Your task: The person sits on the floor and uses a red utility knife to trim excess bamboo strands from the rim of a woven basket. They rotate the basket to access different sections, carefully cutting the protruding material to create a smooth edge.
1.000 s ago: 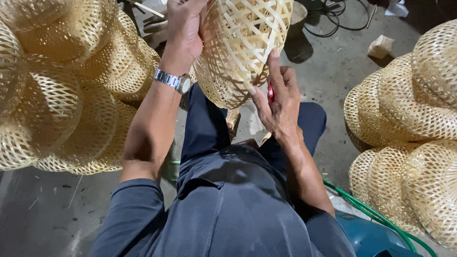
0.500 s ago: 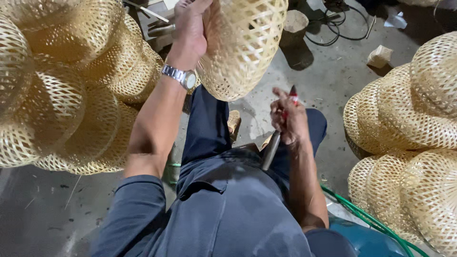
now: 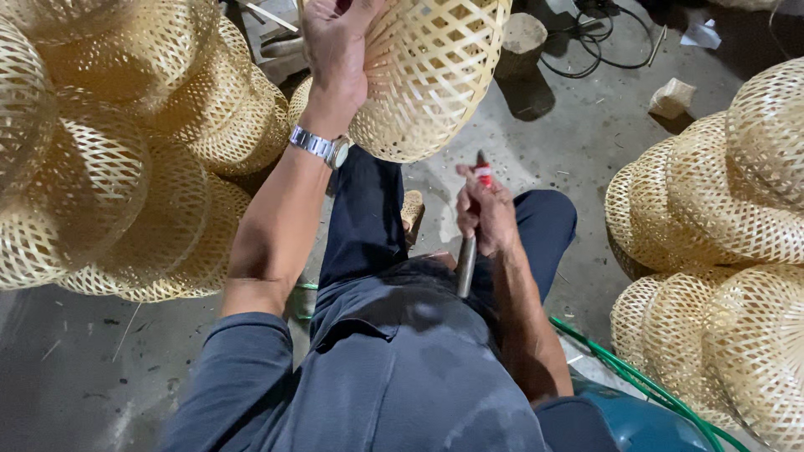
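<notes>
Bamboo lattice basket [image 3: 435, 75] is being held up above my lap, my left hand [image 3: 335, 50] clamped on its near rim. My right hand [image 3: 486, 213], below it and apart, is closing around a red-handled tool [image 3: 471, 234]. Stacks of woven baskets [image 3: 109, 159] are sitting on either side.

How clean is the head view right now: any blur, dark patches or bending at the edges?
Head view: the left hand gripping the pale woven bamboo basket is sharp; the right hand holding the red-handled tool is slightly soft; the top right floor lies in shadow; the stacked woven baskets at the left edge look bowed by the wide lens.
</notes>
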